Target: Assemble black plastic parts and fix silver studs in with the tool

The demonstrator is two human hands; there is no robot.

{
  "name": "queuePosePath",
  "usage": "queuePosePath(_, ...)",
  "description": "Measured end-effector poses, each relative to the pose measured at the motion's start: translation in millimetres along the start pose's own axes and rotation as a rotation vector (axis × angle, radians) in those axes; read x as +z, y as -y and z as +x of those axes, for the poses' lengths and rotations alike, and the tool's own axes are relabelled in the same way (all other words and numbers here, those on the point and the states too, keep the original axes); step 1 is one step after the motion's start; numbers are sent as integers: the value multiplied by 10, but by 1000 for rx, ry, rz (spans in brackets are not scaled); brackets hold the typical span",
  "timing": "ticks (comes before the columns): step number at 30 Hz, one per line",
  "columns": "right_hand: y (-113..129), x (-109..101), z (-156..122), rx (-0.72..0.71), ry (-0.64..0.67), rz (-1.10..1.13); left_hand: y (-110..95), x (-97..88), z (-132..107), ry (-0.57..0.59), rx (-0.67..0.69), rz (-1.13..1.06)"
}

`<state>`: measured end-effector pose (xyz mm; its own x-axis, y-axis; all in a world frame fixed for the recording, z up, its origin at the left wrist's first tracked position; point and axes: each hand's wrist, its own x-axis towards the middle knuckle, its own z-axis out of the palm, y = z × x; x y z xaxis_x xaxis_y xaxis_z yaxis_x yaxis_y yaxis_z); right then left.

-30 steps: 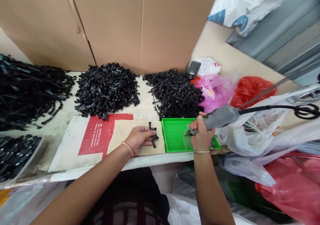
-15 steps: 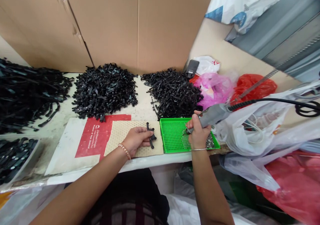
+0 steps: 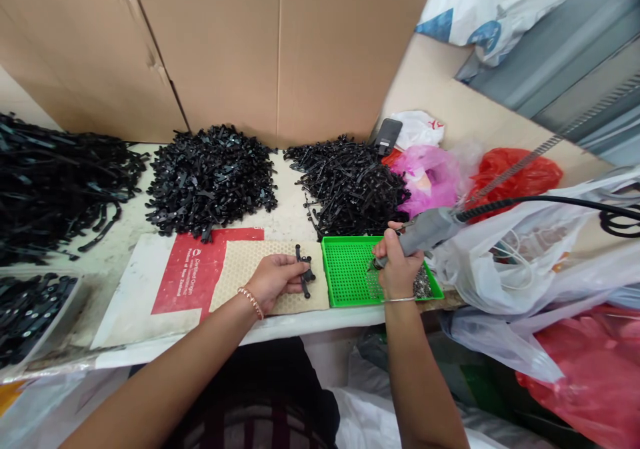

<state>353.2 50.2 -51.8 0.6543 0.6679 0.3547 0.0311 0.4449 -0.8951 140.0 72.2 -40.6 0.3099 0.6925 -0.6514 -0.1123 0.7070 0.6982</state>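
Observation:
My left hand (image 3: pixel 280 277) pinches a small black plastic part (image 3: pixel 305 282), long and narrow with a short crosspiece, above the tan textured pad (image 3: pixel 240 269). Wrapped in my right hand (image 3: pixel 397 268) is a grey corded electric screwdriver (image 3: pixel 425 229). Its tip points down and left over the green perforated tray (image 3: pixel 345 272). Small metal screws (image 3: pixel 423 282) lie heaped at the tray's right end, partly hidden by my right hand. The two hands are apart, with the tray's left part between them.
Behind the hands lie heaps of black parts, a middle pile (image 3: pixel 213 176) and a right pile (image 3: pixel 355 186). More long black strips (image 3: pixel 55 189) fill the left. A box of black pieces (image 3: pixel 30 316) stands front left. Plastic bags (image 3: pixel 520 262) crowd the right, under the black cable (image 3: pixel 560 199).
The whole view has shifted very slightly. Both hands keep their grips and stay almost in the same place, the left over the pad and the right over the tray.

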Motion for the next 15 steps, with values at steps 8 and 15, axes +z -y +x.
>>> queuePosePath(8, 42, 8, 0, 6, -1, -10, 7, 1, 7, 11, -3, -2)
queuePosePath(15, 62, 15, -3, 22, 10, 3, -4, 4, -6, 15, -7, -6)
